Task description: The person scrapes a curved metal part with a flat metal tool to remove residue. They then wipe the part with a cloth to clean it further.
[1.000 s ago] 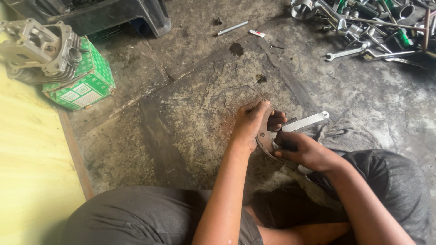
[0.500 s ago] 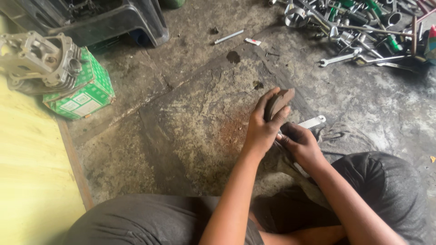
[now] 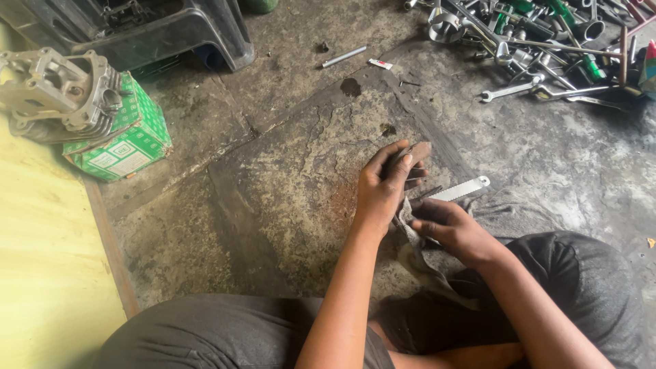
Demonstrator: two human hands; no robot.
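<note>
Grey finned metal engine part on green cardboard box. Left hand fingers curled round curved brown brake shoe; right hand pinching grey rag.

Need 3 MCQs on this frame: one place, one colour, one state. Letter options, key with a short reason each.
1. Where does the grey finned metal engine part sit?
A. on the green patterned cardboard box
B. among the wrenches
C. on the person's lap

2. What colour is the short metal rod lying on the concrete floor?
A. red
B. silver
C. yellow

3. What is the left hand doing?
A. lying flat on the floor
B. gripping a curved brown brake-shoe-like part
C. lifting a wrench

Key: 1 A, the engine part rests on top of the box at far left. 2 B, the rod shines silver near the top of the view. 3 B, the fingers wrap around the curved part, while the right hand holds a toothed silver blade against it.
</note>
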